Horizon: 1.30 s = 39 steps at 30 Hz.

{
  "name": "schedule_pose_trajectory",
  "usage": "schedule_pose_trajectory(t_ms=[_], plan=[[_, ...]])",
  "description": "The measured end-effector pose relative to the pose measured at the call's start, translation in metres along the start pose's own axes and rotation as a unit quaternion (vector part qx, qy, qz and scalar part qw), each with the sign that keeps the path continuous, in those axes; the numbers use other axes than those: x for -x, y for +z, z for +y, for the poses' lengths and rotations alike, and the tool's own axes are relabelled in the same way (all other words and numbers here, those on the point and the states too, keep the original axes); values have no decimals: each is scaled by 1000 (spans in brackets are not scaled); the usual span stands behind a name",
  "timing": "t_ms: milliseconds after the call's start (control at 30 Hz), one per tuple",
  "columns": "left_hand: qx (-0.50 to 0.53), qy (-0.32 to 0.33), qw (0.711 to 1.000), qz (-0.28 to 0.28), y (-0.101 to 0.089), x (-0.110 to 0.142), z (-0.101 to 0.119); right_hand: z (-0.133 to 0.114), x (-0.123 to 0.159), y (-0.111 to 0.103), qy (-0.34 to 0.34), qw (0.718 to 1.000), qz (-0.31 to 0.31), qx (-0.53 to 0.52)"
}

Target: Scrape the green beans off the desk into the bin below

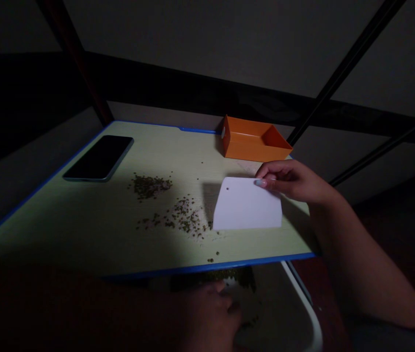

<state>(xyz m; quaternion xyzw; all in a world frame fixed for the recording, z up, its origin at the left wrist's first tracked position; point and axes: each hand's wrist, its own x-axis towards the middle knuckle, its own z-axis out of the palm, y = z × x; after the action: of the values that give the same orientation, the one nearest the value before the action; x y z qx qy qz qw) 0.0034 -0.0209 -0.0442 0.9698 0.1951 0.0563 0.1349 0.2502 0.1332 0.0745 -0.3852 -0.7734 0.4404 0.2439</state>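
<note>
My right hand [291, 180] pinches the top edge of a white scraper [249, 205], a thin flat sheet with a small hole in one corner. Its lower edge is at the table top, just right of a scatter of small greenish-brown grains [188, 217] mixed with whitish bits. Further left lies a denser heap of the same grains [151, 187]. Below the table's front edge, in deep shade, my left hand [212, 313] has its fingers curled over a white-rimmed tray [312, 318] holding more dark grains [234, 277]. Whatever those fingers hold is hidden.
The pale table [93, 220] has a blue edge. A dark phone [100, 157] lies at its back left, and an open orange box [247, 149] stands at the back right. Panelled walls rise behind. A few loose grains [212, 257] sit near the front edge.
</note>
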Motion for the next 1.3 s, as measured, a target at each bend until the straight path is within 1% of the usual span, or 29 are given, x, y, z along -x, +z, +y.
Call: schedule_pose_trajectory(t_ms=[67, 133, 200, 300, 400, 500, 600, 633, 700, 767, 800, 833, 900, 967, 1100, 1167, 1300], plan=[[-2, -24, 1000, -10, 1, -1, 1, 1, -1, 0, 0, 1000, -3, 4], [-4, -18, 1000, -11, 3, -1, 0, 2, -2, 0, -2, 1000, -15, 7], [-10, -5, 1000, 8, 7, 0, -1, 2, -2, 0, -6, 1000, -29, 6], [-19, 1, 999, 50, 14, 3, -4, 3, -3, 0, -7, 999, -41, -2], [-22, -3, 998, 55, 21, 3, -5, 3, -3, -2, -12, 999, -34, -9], [-26, -2, 998, 48, 22, 2, -6, 5, -5, -3, -19, 1000, -16, -4], [-31, 20, 999, 25, 14, 3, -10, 6, -7, -3, -34, 999, -17, 10], [-36, 38, 999, 14, 10, 4, -12, 5, -7, -2, -37, 999, -21, 12], [-54, 102, 993, -10, 0, 4, -17, 4, -7, -2, -40, 999, -31, 8], [-79, 174, 981, -31, -9, 4, -19, 3, -6, -1, -41, 999, -35, 2], [-94, 189, 977, -28, -13, 4, -20, 2, -6, -2, -42, 999, -32, 1], [-102, 190, 976, -25, -17, 4, -19, 2, -6, -2, -42, 999, -27, 2], [-110, 169, 979, -9, -23, 4, -17, 0, -5, -2, -46, 999, -20, 5], [-104, 163, 981, -4, -27, 5, -16, -1, -5, -3, -53, 998, -18, 11], [-92, 181, 979, -7, -29, 5, -16, -3, -5, -2, -58, 998, -29, 19], [-97, 174, 980, -9, -29, 4, -16, -3, -4, -3, -57, 998, -30, 14], [-100, 172, 980, -13, -31, 3, -15, -2, -3, -5, -53, 998, -14, 7]])
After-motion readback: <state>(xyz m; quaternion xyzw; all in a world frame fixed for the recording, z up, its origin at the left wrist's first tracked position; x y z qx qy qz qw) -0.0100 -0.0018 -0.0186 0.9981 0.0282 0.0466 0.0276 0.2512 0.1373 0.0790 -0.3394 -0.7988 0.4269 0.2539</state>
